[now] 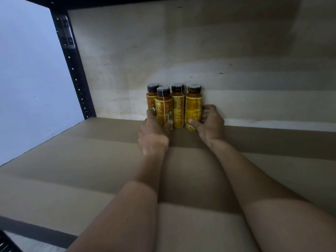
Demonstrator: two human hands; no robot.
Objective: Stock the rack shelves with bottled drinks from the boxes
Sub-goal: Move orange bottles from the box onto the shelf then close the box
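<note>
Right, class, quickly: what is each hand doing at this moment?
Left hand: grips the second bottle from the left.
Right hand: grips the rightmost bottle.

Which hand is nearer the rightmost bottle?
Right. The right hand grips the rightmost bottle near its base; the left hand is at the row's other end, holding the second bottle from the left.

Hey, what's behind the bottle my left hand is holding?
Behind the held bottle, gripped by the left hand, stands a second bottle, set leftward and nearer the pale back panel. Its black cap and upper label show; its lower part is covered by the held bottle and the hand.
</note>
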